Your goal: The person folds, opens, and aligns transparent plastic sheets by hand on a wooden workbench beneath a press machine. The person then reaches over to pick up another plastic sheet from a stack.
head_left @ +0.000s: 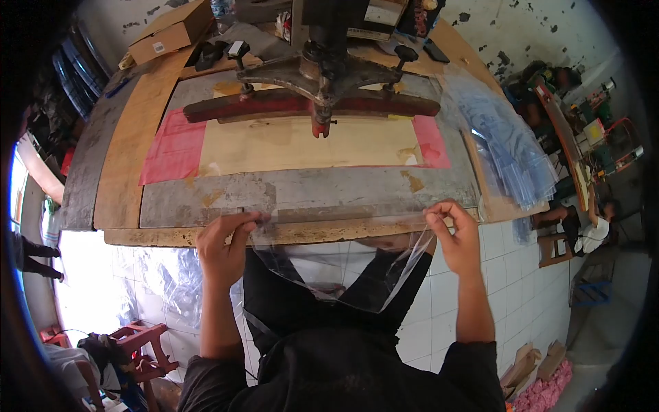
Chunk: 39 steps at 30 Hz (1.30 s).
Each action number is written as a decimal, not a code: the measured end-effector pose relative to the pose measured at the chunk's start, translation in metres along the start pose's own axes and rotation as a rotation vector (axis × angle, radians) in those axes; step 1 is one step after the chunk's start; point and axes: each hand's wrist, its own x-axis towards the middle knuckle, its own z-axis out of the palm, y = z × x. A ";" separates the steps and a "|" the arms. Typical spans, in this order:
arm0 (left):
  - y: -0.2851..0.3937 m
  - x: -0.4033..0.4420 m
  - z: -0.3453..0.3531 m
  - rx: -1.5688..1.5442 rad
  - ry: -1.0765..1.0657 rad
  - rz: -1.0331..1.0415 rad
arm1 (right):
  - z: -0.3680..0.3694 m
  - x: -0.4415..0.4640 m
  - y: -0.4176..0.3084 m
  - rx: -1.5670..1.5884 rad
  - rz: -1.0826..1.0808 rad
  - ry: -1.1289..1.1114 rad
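Below everything, a white tiled floor (439, 302) shows around my legs and under the broad worktop (240, 191), which has a worn grey surface framed by brown wooden boards. Over its middle stands a dark metal press (302, 77) with spreading arms and a long, scuffed red bar set crosswise beneath them. In front of and partly under that bar lies a flat, cream-coloured rectangular mat (309, 145), with a translucent pink band (171, 147) at its left end and another at its right.

At the worktop's right side, a loose heap of clear, bluish plastic sheets (508, 141) spills towards the edge. Nearer to me, a thin, see-through plastic sheet (343, 271) hangs between my hands, sagging in a curve above my lap, just at the worktop's front edge. I cannot tell whether it touches that edge. Back on the far left sits a brown cardboard box (168, 36).

My hands are well apart: my left hand (225, 244) pinches the sheet's upper left corner between thumb and fingers, and my right hand (455, 237) pinches its upper right. Smallest, a flat black slab (436, 51) lies at the far right.
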 end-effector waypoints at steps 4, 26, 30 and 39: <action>0.001 -0.017 0.007 -0.025 0.031 0.078 | 0.044 -0.033 0.018 0.268 -0.064 0.268; 0.004 -0.024 0.012 0.147 0.333 0.142 | 0.035 -0.011 0.023 0.096 -0.392 0.355; 0.024 0.031 -0.003 -0.178 0.105 -0.379 | 0.022 0.035 -0.014 0.089 -0.128 0.192; -0.027 0.122 0.017 -0.019 -0.195 -0.387 | 0.052 0.158 0.022 -0.208 -0.012 -0.029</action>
